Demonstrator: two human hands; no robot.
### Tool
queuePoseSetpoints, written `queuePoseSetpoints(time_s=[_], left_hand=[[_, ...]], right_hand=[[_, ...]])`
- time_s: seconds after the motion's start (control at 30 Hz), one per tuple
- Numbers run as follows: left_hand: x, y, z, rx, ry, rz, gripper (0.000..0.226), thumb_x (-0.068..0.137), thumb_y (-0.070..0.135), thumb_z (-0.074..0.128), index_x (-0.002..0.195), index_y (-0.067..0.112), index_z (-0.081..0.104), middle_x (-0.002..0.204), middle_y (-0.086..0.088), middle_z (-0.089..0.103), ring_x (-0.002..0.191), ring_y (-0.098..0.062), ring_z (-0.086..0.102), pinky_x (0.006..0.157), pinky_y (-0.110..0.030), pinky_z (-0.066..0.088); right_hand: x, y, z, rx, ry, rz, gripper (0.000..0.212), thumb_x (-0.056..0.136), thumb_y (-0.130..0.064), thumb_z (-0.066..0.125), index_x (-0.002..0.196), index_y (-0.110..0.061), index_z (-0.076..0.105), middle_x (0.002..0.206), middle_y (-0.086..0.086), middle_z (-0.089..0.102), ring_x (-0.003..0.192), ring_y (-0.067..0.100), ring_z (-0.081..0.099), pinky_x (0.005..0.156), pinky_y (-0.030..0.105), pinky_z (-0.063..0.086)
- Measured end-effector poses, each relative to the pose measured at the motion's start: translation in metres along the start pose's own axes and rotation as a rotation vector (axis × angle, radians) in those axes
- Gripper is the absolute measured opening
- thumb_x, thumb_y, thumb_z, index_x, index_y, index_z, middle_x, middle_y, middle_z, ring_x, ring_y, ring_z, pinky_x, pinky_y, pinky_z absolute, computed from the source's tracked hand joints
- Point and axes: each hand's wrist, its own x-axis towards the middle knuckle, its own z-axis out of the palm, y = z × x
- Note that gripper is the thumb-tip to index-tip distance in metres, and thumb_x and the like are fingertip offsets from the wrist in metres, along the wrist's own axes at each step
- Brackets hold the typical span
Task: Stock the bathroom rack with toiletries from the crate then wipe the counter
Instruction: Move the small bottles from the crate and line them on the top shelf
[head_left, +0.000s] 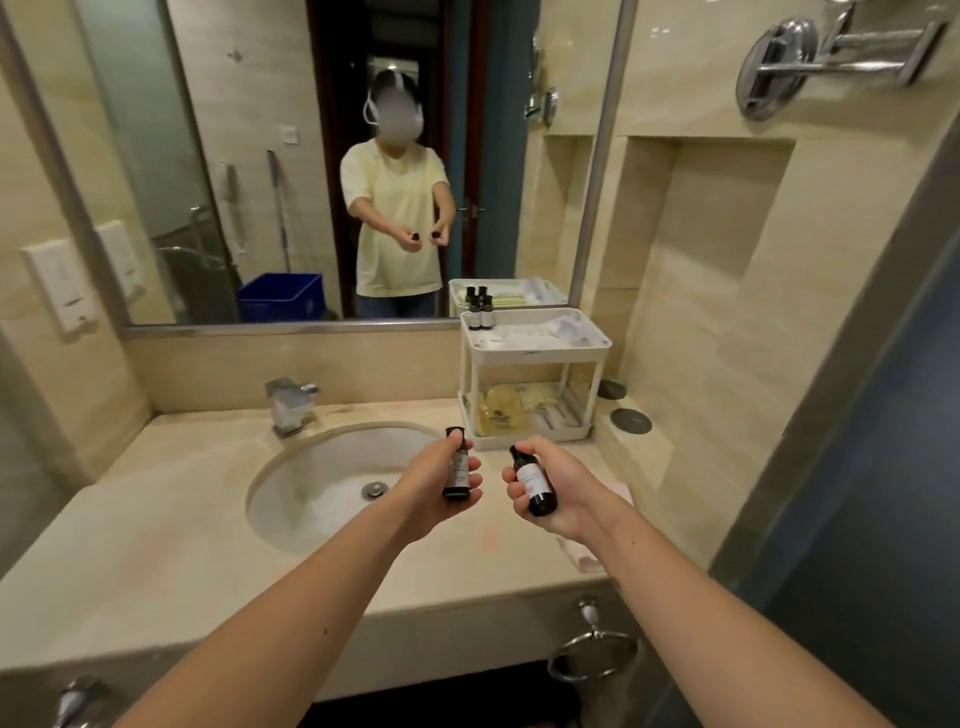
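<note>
Over the sink (332, 499), the left hand (436, 488) and right hand (550, 493) each grip a dark bottle (457, 475), caps aimed at the far-right rack (535, 343), probably to shelve them beside the other bottles.

My hands hold two bottles (535, 480) above the counter (171, 530); the sink (311, 483) lies left, the rack (535, 379) far right.

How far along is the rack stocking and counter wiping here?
Done: the rack already carries small dark bottles on top and yellow packets below. In hand: the left hand grips a bottle, the right hand a second bottle, both above the counter, not yet shelved. Left: shelving these, then wiping; the pink cloth lies on the counter beneath the right wrist.
</note>
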Motion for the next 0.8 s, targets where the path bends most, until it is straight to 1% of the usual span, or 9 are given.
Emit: queuePoseSetpoints(time_s=[0.1, 0.17, 0.3, 0.37, 0.47, 0.57, 0.63, 0.7, 0.8], left_hand=[[0.034, 0.021, 0.006, 0.03, -0.035, 0.02, 0.026, 0.101, 0.034, 0.045, 0.106, 0.012, 0.056, 0.089, -0.006, 0.06, 0.069, -0.017, 0.058, 0.066, -0.032, 0.053], [0.053, 0.032, 0.009, 0.054, -0.057, 0.024, 0.026, 0.101, 0.034, 0.046, 0.106, 0.011, 0.057, 0.089, -0.006, 0.06, 0.068, -0.017, 0.057, 0.065, -0.031, 0.053], [0.085, 0.052, 0.016, 0.067, -0.104, 0.012, 0.024, 0.1, 0.034, 0.048, 0.099, 0.012, 0.057, 0.078, -0.004, 0.059, 0.057, -0.015, 0.054, 0.054, -0.028, 0.05], [0.1, 0.06, 0.02, 0.081, -0.131, 0.016, 0.022, 0.099, 0.035, 0.049, 0.097, 0.013, 0.056, 0.074, -0.003, 0.058, 0.055, -0.015, 0.052, 0.053, -0.028, 0.048], [0.121, 0.072, 0.027, 0.1, -0.159, 0.034, 0.023, 0.099, 0.036, 0.051, 0.097, 0.013, 0.053, 0.073, -0.004, 0.057, 0.056, -0.015, 0.052, 0.054, -0.028, 0.047], [0.143, 0.086, 0.036, 0.144, -0.162, 0.069, 0.024, 0.099, 0.036, 0.05, 0.104, 0.012, 0.049, 0.08, -0.005, 0.058, 0.06, -0.015, 0.053, 0.058, -0.028, 0.049], [0.158, 0.096, 0.042, 0.153, -0.163, 0.099, 0.024, 0.1, 0.033, 0.05, 0.11, 0.011, 0.046, 0.084, -0.008, 0.058, 0.063, -0.016, 0.055, 0.062, -0.03, 0.05], [0.175, 0.109, 0.049, 0.189, -0.174, 0.146, 0.025, 0.1, 0.03, 0.05, 0.113, 0.009, 0.046, 0.088, -0.009, 0.059, 0.067, -0.018, 0.057, 0.068, -0.033, 0.05], [0.201, 0.131, 0.06, 0.304, -0.152, 0.219, 0.027, 0.1, 0.031, 0.05, 0.111, 0.006, 0.051, 0.094, -0.009, 0.06, 0.077, -0.02, 0.061, 0.074, -0.037, 0.052]], right_hand=[[0.021, -0.021, 0.002, 0.001, 0.067, -0.063, 0.024, 0.094, -0.026, 0.052, 0.087, -0.004, 0.055, 0.064, 0.006, 0.062, 0.046, 0.013, 0.051, 0.036, 0.02, 0.041], [0.034, -0.033, 0.003, 0.017, 0.095, -0.097, 0.024, 0.095, -0.028, 0.052, 0.087, -0.005, 0.057, 0.066, 0.006, 0.065, 0.046, 0.013, 0.051, 0.036, 0.02, 0.042], [0.057, -0.054, 0.003, 0.04, 0.113, -0.134, 0.026, 0.096, -0.032, 0.049, 0.083, -0.01, 0.056, 0.064, 0.003, 0.058, 0.041, 0.01, 0.043, 0.033, 0.017, 0.034], [0.067, -0.065, 0.002, 0.032, 0.114, -0.144, 0.027, 0.096, -0.033, 0.05, 0.079, -0.011, 0.055, 0.061, 0.001, 0.054, 0.039, 0.01, 0.041, 0.033, 0.017, 0.031], [0.085, -0.083, -0.002, -0.018, 0.134, -0.176, 0.028, 0.095, -0.035, 0.056, 0.079, -0.013, 0.055, 0.06, 0.001, 0.054, 0.04, 0.01, 0.042, 0.034, 0.017, 0.031], [0.107, -0.105, -0.006, -0.071, 0.133, -0.227, 0.023, 0.094, -0.034, 0.062, 0.087, -0.013, 0.056, 0.061, 0.002, 0.058, 0.042, 0.011, 0.047, 0.036, 0.019, 0.036], [0.124, -0.122, -0.01, -0.095, 0.127, -0.272, 0.022, 0.091, -0.03, 0.067, 0.097, -0.011, 0.058, 0.064, 0.004, 0.06, 0.045, 0.012, 0.051, 0.039, 0.021, 0.041], [0.143, -0.142, -0.012, -0.094, 0.132, -0.307, 0.03, 0.088, -0.026, 0.071, 0.107, -0.008, 0.057, 0.07, 0.006, 0.061, 0.05, 0.014, 0.056, 0.042, 0.023, 0.046], [0.171, -0.177, -0.017, -0.137, 0.135, -0.339, 0.037, 0.086, -0.024, 0.074, 0.111, -0.002, 0.06, 0.071, 0.008, 0.066, 0.055, 0.016, 0.062, 0.05, 0.027, 0.053]])
